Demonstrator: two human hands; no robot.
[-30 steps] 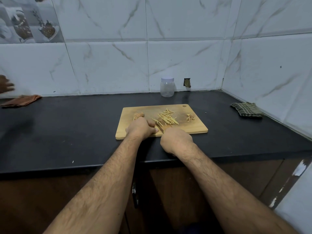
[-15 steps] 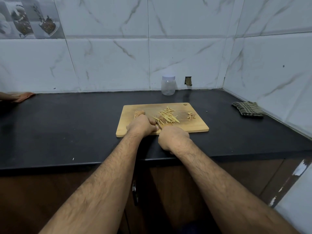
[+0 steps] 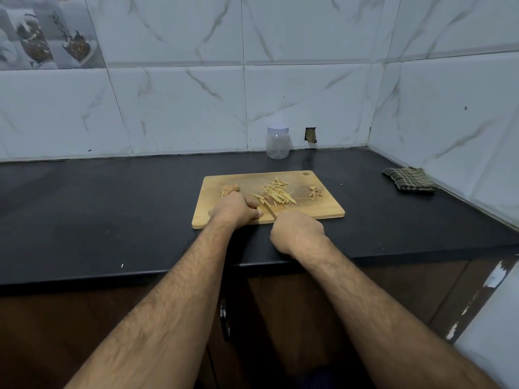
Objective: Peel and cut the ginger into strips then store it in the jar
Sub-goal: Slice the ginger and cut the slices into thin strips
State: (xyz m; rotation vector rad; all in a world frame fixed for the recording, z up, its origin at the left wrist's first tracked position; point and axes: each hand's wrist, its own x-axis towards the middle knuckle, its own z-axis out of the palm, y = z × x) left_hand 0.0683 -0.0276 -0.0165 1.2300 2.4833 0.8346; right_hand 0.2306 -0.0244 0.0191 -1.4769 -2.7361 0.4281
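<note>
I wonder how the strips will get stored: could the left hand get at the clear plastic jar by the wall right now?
Probably yes. The clear plastic jar with the pale lid stands beyond the wooden cutting board, with bare black counter around it, but the left hand is curled down on the board and must let go first.

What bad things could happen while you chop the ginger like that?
1. The left hand has its fingers right beside the knife blade that the right hand grips, so a slip might nick a fingertip.
2. The ginger strips lie loose on the cutting board; a sweep of the blade could scatter some onto the counter.
3. The jar has its lid on, so storing must wait.
</note>
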